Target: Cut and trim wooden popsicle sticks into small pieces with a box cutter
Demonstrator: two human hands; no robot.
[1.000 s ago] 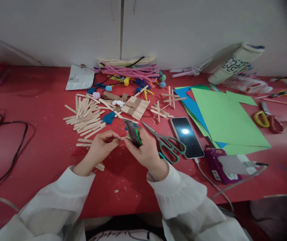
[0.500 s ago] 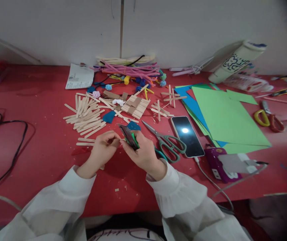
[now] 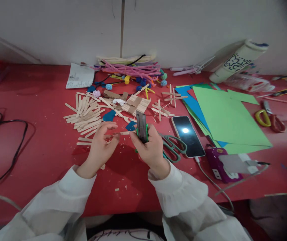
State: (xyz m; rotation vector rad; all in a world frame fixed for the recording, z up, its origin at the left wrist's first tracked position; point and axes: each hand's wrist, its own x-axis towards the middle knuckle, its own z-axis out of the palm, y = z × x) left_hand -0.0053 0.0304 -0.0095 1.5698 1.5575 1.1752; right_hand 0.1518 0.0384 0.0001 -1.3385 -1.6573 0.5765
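Observation:
My right hand (image 3: 150, 148) is closed on a green and black utility knife (image 3: 141, 128), held upright with its blade end pointing away from me. A short wooden craft stick (image 3: 123, 133) lies level between my two hands, and its right end meets my right thumb. My left hand (image 3: 100, 144) has its fingers curled loosely around the stick's left end. Both hands hover just above the red table (image 3: 40, 100), in front of a pile of wooden sticks (image 3: 87, 115).
Green-handled scissors (image 3: 171, 144) and a phone (image 3: 188, 135) on a cable lie right of my hand. Green and blue paper sheets (image 3: 223, 117), a purple device (image 3: 217, 164), pipe cleaners (image 3: 130, 71), glued stick pieces (image 3: 135, 104) and black cables (image 3: 13, 134) are around.
My right hand has turned the knife from a slant to upright and moved slightly right and away. My left fingers have loosened and spread a little around the stick.

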